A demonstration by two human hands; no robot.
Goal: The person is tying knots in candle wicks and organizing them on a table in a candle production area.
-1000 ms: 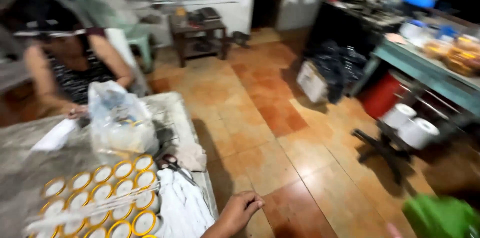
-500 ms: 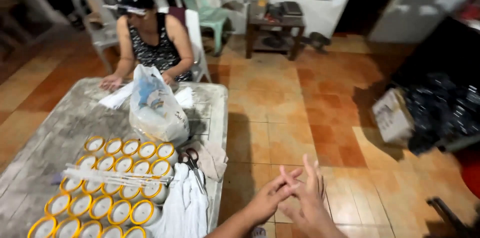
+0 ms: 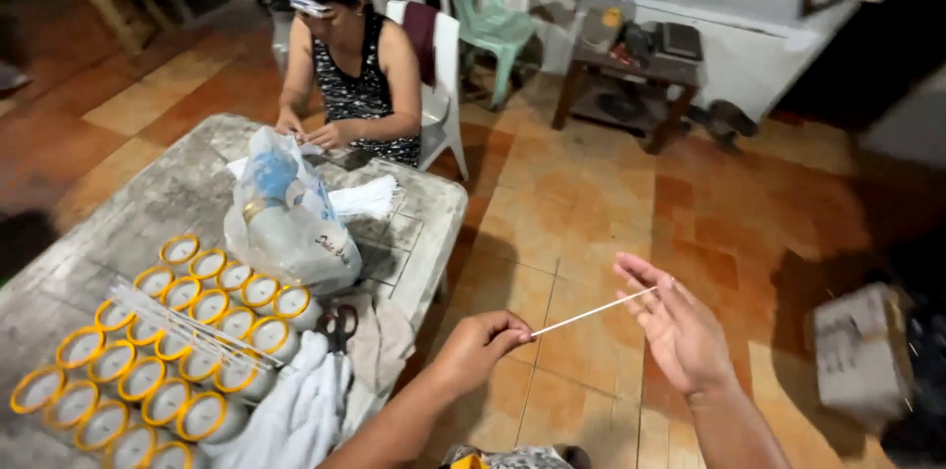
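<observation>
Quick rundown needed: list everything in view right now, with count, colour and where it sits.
thin stick: one, white, held between both hands over the floor
round containers: about two dozen, yellow-rimmed with white tops, in rows on the table's near left
loose sticks: a small bundle, white, lying across the containers
plastic bag: one, clear and full, mid-table
scissors: one pair, dark, at the table's near edge
cloth: white, beside the scissors
table: one, grey, left
seated person: one, at the table's far end
chairs: several, white and green, far side
cardboard box: one, on the floor, right
left hand: pinches the stick's end
right hand: open, fingers touching the other end
</observation>
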